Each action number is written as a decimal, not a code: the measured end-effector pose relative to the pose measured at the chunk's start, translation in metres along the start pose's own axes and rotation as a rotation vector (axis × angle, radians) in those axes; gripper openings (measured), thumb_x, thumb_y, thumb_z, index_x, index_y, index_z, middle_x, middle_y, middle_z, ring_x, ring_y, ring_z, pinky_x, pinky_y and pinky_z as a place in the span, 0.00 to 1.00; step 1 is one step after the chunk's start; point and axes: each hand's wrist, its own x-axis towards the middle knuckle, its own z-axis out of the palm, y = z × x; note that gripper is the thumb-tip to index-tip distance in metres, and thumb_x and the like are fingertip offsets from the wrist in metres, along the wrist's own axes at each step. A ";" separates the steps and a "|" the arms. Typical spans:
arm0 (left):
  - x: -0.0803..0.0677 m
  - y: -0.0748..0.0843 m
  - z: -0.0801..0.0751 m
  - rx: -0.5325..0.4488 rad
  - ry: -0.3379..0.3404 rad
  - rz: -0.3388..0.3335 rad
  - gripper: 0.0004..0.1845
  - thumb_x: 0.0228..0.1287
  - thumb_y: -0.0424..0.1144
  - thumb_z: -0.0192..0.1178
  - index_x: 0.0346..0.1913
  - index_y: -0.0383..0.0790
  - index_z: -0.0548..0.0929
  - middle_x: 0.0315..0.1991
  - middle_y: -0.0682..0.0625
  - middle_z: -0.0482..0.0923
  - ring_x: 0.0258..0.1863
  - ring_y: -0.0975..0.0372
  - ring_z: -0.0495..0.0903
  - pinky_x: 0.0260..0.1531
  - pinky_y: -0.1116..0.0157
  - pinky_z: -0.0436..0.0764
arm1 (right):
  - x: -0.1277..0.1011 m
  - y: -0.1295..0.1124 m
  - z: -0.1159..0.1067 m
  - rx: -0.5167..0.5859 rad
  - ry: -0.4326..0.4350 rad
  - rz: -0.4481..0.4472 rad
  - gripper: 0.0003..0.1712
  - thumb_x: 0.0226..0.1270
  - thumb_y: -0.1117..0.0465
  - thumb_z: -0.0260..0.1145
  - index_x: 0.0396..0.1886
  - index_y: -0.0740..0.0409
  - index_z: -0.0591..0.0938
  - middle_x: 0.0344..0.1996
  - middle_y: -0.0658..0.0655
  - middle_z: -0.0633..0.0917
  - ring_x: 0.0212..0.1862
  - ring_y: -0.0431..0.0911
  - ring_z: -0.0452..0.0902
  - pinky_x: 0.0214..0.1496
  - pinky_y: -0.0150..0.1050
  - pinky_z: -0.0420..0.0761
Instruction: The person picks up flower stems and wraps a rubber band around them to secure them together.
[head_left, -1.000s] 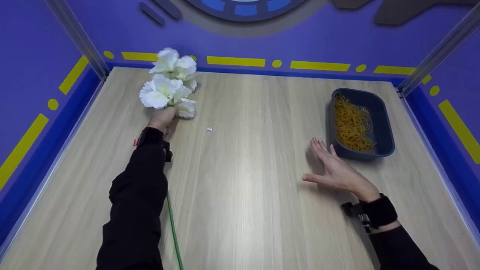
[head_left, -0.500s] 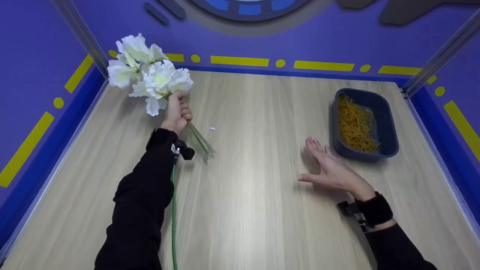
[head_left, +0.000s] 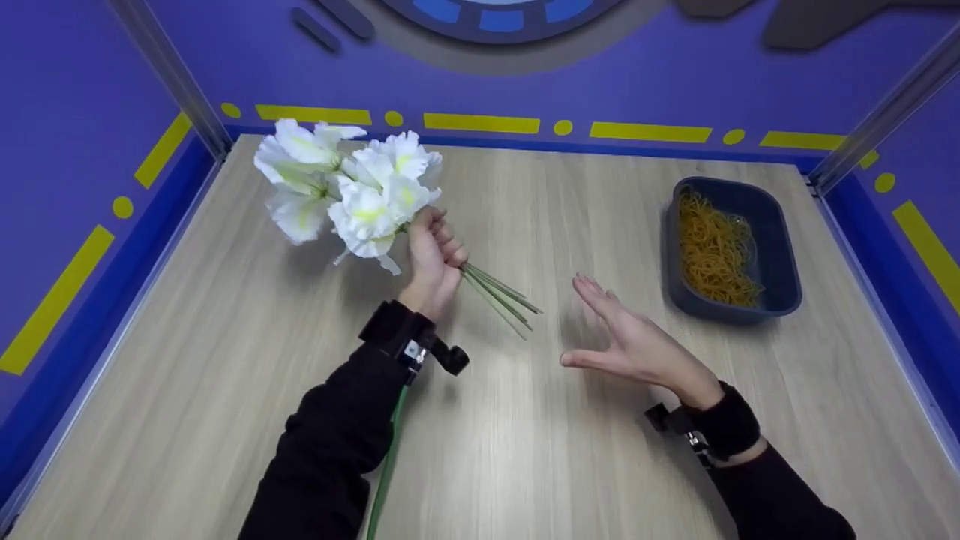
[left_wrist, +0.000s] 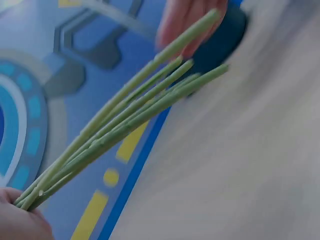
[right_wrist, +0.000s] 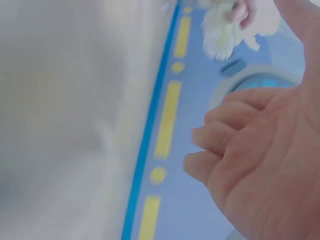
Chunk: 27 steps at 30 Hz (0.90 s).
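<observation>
In the head view a bunch of white artificial-looking flowers (head_left: 375, 191) is held above the table, blooms to the left. My left hand (head_left: 433, 259) grips the bunch by its green stems (head_left: 499, 292), just below the blooms. The loose stem ends fan out toward the right, and the left wrist view shows several stems (left_wrist: 120, 115) coming out of the fist. To their right my right hand (head_left: 637, 341) is held with thumb and fingers spread apart and nothing in it. The right wrist view shows its palm (right_wrist: 270, 165) bare.
A dark grey tub (head_left: 780, 255) with a tangle of yellow-brown rubber bands (head_left: 712, 255) stands on the table at the right. Blue-purple panels (head_left: 525, 82) wall in the back and sides. A green cable (head_left: 386, 472) runs beneath the left forearm.
My left hand has lifted the flowers from the back left and brought them toward the middle, turning the stem ends rightward. The right hand has shifted slightly left.
</observation>
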 end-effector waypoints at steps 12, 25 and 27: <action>-0.059 -0.064 0.014 -0.134 -0.089 -0.050 0.20 0.72 0.34 0.47 0.19 0.47 0.62 0.14 0.60 0.48 0.08 0.73 0.52 0.12 0.74 0.45 | 0.017 -0.041 0.023 -0.148 0.095 0.028 0.55 0.55 0.35 0.75 0.72 0.65 0.70 0.56 0.64 0.84 0.52 0.57 0.83 0.51 0.51 0.84; -0.076 -0.070 0.013 -0.133 -0.115 -0.081 0.21 0.72 0.34 0.47 0.18 0.48 0.60 0.13 0.59 0.49 0.09 0.72 0.52 0.13 0.74 0.46 | 0.021 -0.038 0.035 -0.100 0.080 0.067 0.22 0.73 0.46 0.65 0.22 0.49 0.71 0.16 0.43 0.67 0.18 0.37 0.62 0.20 0.33 0.64; -0.074 -0.068 0.011 -0.124 -0.110 -0.097 0.22 0.71 0.34 0.47 0.17 0.49 0.59 0.12 0.60 0.50 0.08 0.72 0.53 0.12 0.74 0.46 | 0.021 -0.039 0.036 -0.101 0.076 0.037 0.22 0.74 0.44 0.62 0.23 0.49 0.71 0.17 0.42 0.67 0.18 0.36 0.61 0.20 0.33 0.63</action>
